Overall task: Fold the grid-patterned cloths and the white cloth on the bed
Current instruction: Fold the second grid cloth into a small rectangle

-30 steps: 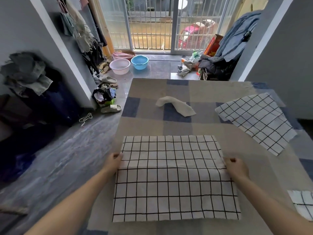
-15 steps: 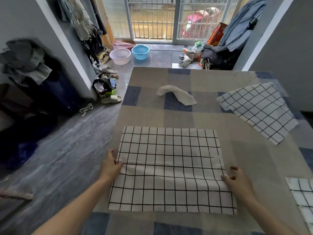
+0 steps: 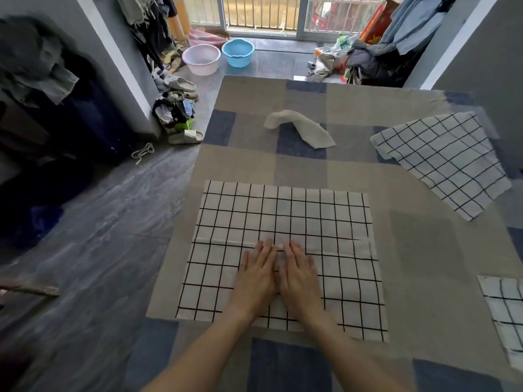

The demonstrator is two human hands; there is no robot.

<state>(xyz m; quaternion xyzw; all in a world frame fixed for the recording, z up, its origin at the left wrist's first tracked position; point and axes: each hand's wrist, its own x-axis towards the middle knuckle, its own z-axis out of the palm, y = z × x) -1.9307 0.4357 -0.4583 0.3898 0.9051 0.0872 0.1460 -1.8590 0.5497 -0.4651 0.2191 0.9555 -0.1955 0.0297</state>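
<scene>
Bedroom w/ grey floor; bed (image 3: 353, 171) has a tan-and-blue checked cover. Nearest grid-patterned cloth (image 3: 283, 222) lies spread on the near part of the bed, folded edge running across its middle. Left hand (image 3: 256, 275) & right hand (image 3: 298, 274) lie flat on it side by side, fingers straight, touching each other, palms down just below that fold edge. White cloth (image 3: 301, 127) sits crumpled farther up the bed. 2nd grid cloth (image 3: 444, 162) lies flat far right; 3rd grid cloth (image 3: 506, 315) is at the right edge, partly out of view. Pink basin (image 3: 201, 59) & blue basin (image 3: 237, 52) on floor beyond.
</scene>
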